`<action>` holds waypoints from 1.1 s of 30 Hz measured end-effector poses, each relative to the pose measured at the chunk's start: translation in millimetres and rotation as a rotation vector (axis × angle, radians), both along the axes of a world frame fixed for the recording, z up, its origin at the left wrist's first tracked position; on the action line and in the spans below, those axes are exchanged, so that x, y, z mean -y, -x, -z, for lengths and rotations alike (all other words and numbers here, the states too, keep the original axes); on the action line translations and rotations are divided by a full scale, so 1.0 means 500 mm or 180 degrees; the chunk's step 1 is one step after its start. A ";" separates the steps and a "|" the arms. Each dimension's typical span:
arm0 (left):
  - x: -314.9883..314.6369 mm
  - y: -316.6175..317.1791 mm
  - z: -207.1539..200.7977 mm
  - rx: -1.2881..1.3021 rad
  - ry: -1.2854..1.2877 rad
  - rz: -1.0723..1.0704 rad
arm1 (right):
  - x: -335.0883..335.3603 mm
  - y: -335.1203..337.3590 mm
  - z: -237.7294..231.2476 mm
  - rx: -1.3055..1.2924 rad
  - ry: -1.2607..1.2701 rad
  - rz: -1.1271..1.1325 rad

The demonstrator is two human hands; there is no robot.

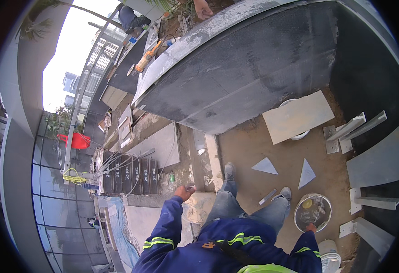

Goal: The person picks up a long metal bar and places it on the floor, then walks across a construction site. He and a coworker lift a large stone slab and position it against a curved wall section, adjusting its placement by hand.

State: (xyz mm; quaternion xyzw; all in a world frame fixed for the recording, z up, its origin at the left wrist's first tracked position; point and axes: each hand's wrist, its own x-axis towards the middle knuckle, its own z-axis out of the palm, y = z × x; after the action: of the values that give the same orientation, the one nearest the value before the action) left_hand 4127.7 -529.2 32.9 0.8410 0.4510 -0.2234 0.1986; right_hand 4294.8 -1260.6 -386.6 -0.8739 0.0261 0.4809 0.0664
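Note:
My left hand point(184, 193) is held out to the left, its fingers pinched together at a small greyish thing too small to name. Down on the right, my right hand point(311, 227) is at the near rim of a round bucket point(296, 219). Its fingers are too small and partly hidden to show whether they grip anything. Inside the bucket are murky grey contents and a yellowish round thing point(307, 204). Between my feet and the bucket lie a short flat grey strip point(267, 196) and two pale triangular pieces point(264, 166), point(307, 174).
A dark curved wall point(254, 68) stands ahead, an orange angle grinder point(145, 59) on its ledge. A pale slab point(298, 117) covers a bucket. Metal brackets point(377, 203) jut out at right. Stacked weights point(131, 174) stand left. Another person's hand point(203, 9) shows at the top.

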 end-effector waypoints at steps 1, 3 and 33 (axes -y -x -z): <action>-0.042 -0.029 -0.015 -0.0003 -0.0154 0.0099 | 0.005 0.006 -0.003 -0.0160 0.0104 0.0058; -0.127 -0.087 -0.041 0.0159 -0.0231 -0.0027 | 0.002 0.012 -0.010 -0.0229 0.0231 0.0234; -1.276 -0.648 -0.437 0.1437 0.1167 0.0425 | -2.251 -0.267 -1.142 -0.2641 -0.4465 0.1593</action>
State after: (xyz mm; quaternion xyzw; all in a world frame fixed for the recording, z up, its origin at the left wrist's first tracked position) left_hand 4451.6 108.6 251.4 0.8473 0.2912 -0.1211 0.4273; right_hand 4428.4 -135.0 184.5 -0.3520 -0.0633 0.6382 0.6817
